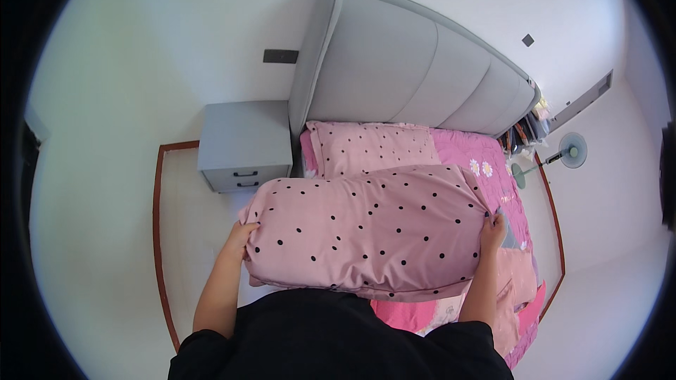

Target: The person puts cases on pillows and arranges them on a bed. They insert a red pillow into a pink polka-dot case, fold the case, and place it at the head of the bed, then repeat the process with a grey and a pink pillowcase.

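A pink pillow with black polka dots (364, 221) spans the space before my body, held up in both hands. My left hand (244, 237) grips its left end near the edge. At the opposite end, my right hand (494, 227) pinches the fabric, pulling creases into it. Behind it, a second pink polka-dot pillow (377, 142) lies against the headboard, its lower part covered by the held one. Under both is a bright pink quilted bed cover with white daisies (459, 148).
A grey padded headboard (391, 58) rises along the wall. Left of the bed stands a grey nightstand (245, 137) with two dark handles. Beyond the far side are stacked bagged items (523, 134) and a standing fan (573, 150). Rumpled pink bedding (509, 285) lies at right.
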`<state>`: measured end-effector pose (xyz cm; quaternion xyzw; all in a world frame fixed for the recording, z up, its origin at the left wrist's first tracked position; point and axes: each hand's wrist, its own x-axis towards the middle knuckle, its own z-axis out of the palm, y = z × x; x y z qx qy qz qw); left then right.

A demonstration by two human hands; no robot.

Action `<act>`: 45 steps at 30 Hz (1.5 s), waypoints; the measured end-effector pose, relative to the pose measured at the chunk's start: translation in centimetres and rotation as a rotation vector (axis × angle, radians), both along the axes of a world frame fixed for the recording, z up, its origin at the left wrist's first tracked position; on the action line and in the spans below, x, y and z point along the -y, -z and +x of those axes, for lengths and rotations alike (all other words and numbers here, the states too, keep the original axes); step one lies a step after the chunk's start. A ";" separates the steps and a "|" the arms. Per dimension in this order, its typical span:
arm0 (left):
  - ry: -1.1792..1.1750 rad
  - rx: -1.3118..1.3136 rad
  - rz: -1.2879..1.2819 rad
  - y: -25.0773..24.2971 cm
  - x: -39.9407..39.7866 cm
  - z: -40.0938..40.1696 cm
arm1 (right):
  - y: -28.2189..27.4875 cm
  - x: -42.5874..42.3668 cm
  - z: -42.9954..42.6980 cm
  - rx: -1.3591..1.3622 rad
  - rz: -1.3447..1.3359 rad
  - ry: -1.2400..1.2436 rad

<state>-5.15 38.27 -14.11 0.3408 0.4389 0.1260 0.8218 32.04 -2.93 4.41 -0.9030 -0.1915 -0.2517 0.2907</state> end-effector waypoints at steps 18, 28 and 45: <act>0.174 -0.147 0.059 12.5 -1.3 29.8 | 21.5 -0.8 39.0 -0.302 -0.272 0.592; 0.018 -0.279 -0.151 18.3 -1.7 36.5 | 42.4 2.6 35.8 -1.115 0.331 0.843; -0.059 -0.387 0.025 19.4 -3.6 40.9 | 28.0 -4.5 39.0 -0.450 1.025 0.205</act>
